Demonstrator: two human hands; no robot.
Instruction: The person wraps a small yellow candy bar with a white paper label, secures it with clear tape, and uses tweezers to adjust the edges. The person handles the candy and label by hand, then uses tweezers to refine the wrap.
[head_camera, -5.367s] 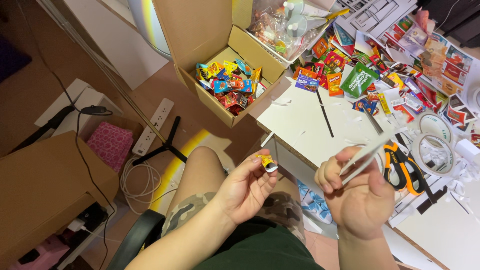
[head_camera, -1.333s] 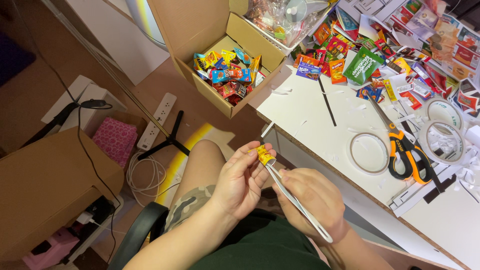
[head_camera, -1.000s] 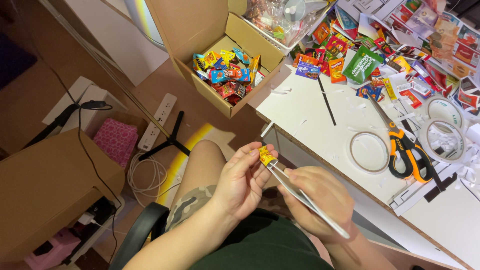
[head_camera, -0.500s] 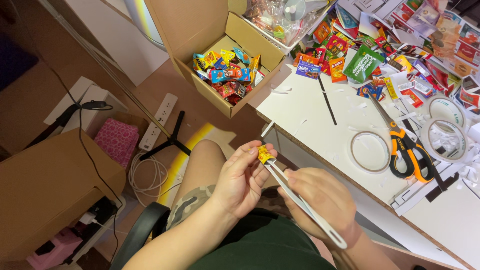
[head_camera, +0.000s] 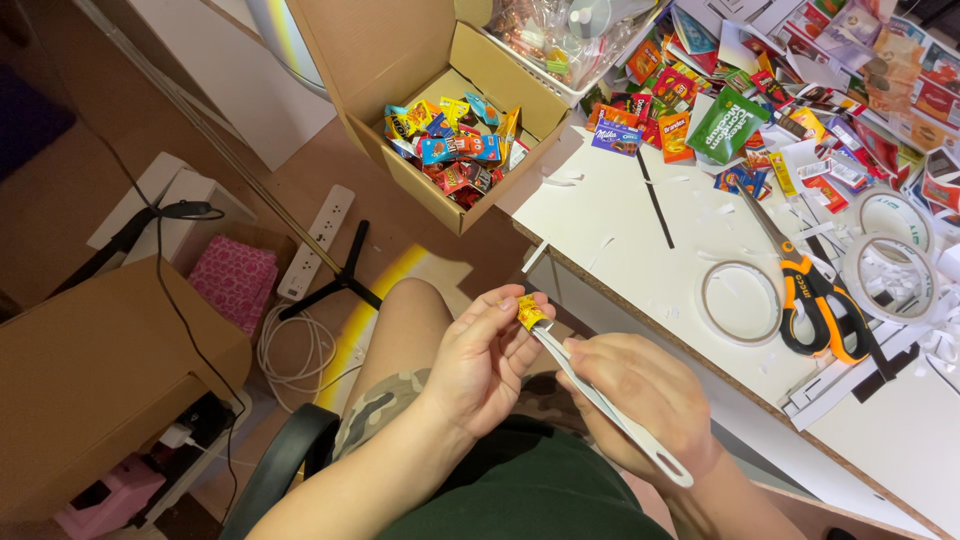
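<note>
My left hand (head_camera: 482, 358) pinches a tiny yellow-and-red wrapped packet (head_camera: 529, 312) between thumb and fingertips, above my lap. My right hand (head_camera: 642, 400) grips a long white plastic tool (head_camera: 610, 412) whose tip presses against that packet, its handle end with a hole pointing back toward my wrist. Both hands are held just in front of the white table's (head_camera: 620, 250) edge.
An open cardboard box (head_camera: 455, 130) full of small colourful packets stands at the table's left corner. Orange-handled scissors (head_camera: 810, 290), tape rolls (head_camera: 740, 300) and many miniature packets (head_camera: 730, 125) lie on the table. A power strip (head_camera: 317, 240), cables and brown boxes sit on the floor at left.
Five seconds ago my hands were apart, the right holding thin white pieces. Now they meet, the tool's tip on the packet. Over the last second they barely shifted.
</note>
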